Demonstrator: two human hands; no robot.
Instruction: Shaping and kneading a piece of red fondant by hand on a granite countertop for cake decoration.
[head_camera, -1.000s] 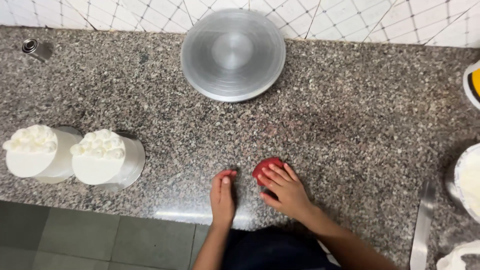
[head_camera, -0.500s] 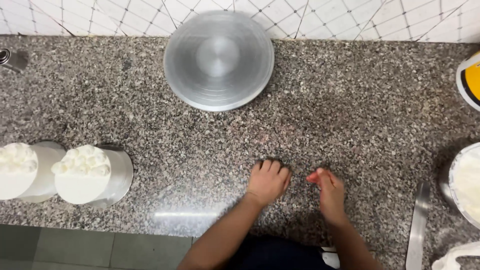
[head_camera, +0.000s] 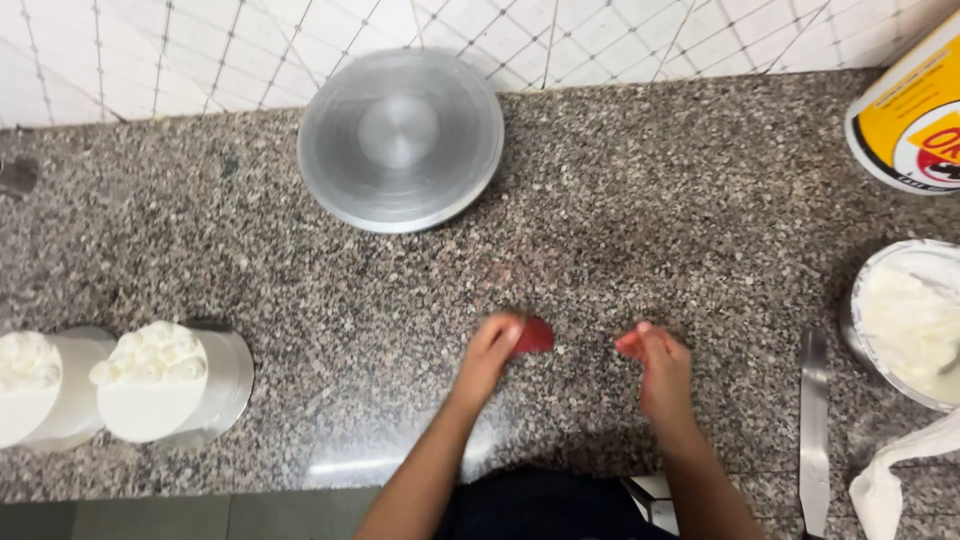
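Red pieces sit at the fingertips of both hands, low in the middle of the frame, on the speckled grey granite counter (head_camera: 700, 210). One red piece (head_camera: 534, 337) shows just right of the left hand (head_camera: 492, 352), whose fingers curl together on its edge; the piece lies against the counter. A smaller red bit (head_camera: 628, 343) peeks out at the left side of the right hand (head_camera: 660, 362), whose fingers are bunched around it, though how firmly they pinch is hard to tell. The two hands are apart, with bare counter between them.

At upper centre stands a round metal turntable (head_camera: 400, 140), close to the white tiled wall (head_camera: 600, 30). At lower left are two small white cakes on metal stands: one topped with piped cream swirls (head_camera: 150, 385), the other (head_camera: 25, 385) cut off by the left edge. At the right edge sits a bowl of white cream (head_camera: 905, 315), and above it a yellow and white tub (head_camera: 910, 115). A long metal spatula (head_camera: 813, 430) lies just left of the bowl, near the right hand, and a white piping bag (head_camera: 900, 470) trails into the lower right corner.
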